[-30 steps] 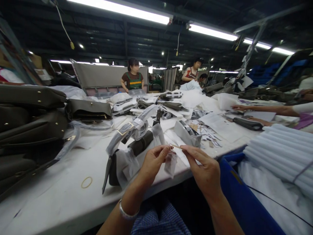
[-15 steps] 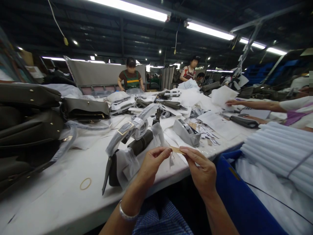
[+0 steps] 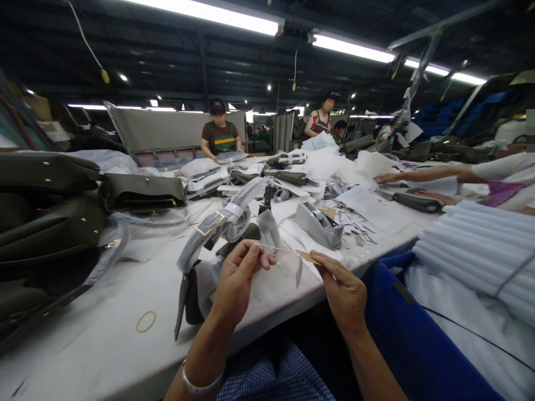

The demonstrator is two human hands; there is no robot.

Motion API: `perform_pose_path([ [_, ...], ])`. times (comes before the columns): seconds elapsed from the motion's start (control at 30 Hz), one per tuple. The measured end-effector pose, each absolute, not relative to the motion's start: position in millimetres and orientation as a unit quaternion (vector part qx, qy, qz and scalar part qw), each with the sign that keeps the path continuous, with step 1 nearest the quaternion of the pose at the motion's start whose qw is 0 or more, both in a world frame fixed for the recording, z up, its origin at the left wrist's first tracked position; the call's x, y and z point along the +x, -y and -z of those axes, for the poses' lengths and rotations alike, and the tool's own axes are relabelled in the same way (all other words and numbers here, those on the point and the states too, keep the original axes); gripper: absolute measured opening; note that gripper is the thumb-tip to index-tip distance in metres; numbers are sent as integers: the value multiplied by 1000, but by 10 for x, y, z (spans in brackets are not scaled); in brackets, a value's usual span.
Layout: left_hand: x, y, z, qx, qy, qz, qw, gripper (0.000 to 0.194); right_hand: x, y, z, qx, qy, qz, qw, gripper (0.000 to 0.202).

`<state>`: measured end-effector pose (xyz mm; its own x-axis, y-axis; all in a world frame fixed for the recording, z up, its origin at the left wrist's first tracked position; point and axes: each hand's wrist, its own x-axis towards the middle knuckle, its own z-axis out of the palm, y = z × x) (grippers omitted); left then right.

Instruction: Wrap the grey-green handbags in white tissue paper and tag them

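Note:
Pinched between the thumb and fingers of my left hand [image 3: 236,275] is a thin pale string [image 3: 273,247], pulled taut toward a small brown card tag [image 3: 308,257]. My right hand [image 3: 345,292] grips that tag by its far end. A small whitish tag [image 3: 299,272] dangles from the string between the hands. Behind my left hand, a dark handbag [image 3: 192,298] lies on the white table [image 3: 104,356], partly covered by clear wrapping. Its buckled strap [image 3: 194,242] is wrapped in plastic.
A grey tape dispenser [image 3: 320,225] stands beyond my hands, beside scattered paper tags [image 3: 355,227]. Dark bags [image 3: 50,223] are piled at left, near a rubber band [image 3: 146,322]. At right are a blue bin [image 3: 388,301], white foam rolls [image 3: 493,239] and a co-worker's hand [image 3: 387,177].
My left hand has moved left, away from my right hand, drawing the string out straight. The right hand keeps hold of the brown tag and has hardly moved.

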<state>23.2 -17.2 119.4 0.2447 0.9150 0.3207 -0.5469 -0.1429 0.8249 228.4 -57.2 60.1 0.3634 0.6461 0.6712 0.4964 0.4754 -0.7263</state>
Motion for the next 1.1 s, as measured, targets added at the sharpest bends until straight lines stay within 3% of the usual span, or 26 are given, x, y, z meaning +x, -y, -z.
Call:
perform_pose_path([
  [0.23, 274, 268, -1319, 422, -190, -570, 679, 21, 2108, 672, -515, -478, 623, -209, 584, 25],
  [0.37, 333, 332, -1341, 488, -222, -524, 662, 19, 1853, 771, -477, -388, 615, -376, 575, 61],
  [0.47, 356, 395, -1357, 524, -229, -495, 654, 19, 1609, 778, -436, -347, 594, -423, 590, 83],
  [0.53, 318, 438, -1373, 525, -238, -489, 655, 20, 1494, 771, -447, -364, 567, -448, 588, 75],
  [0.67, 86, 526, -1392, 519, -260, -519, 627, 20, 1460, 788, -589, -383, 510, -534, 555, 33],
  [0.7, 5, 549, -1395, 521, -269, -527, 615, 19, 1472, 793, -644, -385, 505, -552, 540, 30],
  [0.87, -478, 584, -1448, 570, -342, -542, 514, 18, 1426, 657, -954, -435, 492, -571, 493, 43],
  [1.0, -950, 333, -1510, 573, -413, -622, 338, 20, 1274, 348, -1110, -486, 547, -503, 461, 45],
  [1.1, -1238, 25, -1522, 576, -451, -626, 270, 24, 1135, 134, -1178, -492, 601, -441, 450, 40],
])
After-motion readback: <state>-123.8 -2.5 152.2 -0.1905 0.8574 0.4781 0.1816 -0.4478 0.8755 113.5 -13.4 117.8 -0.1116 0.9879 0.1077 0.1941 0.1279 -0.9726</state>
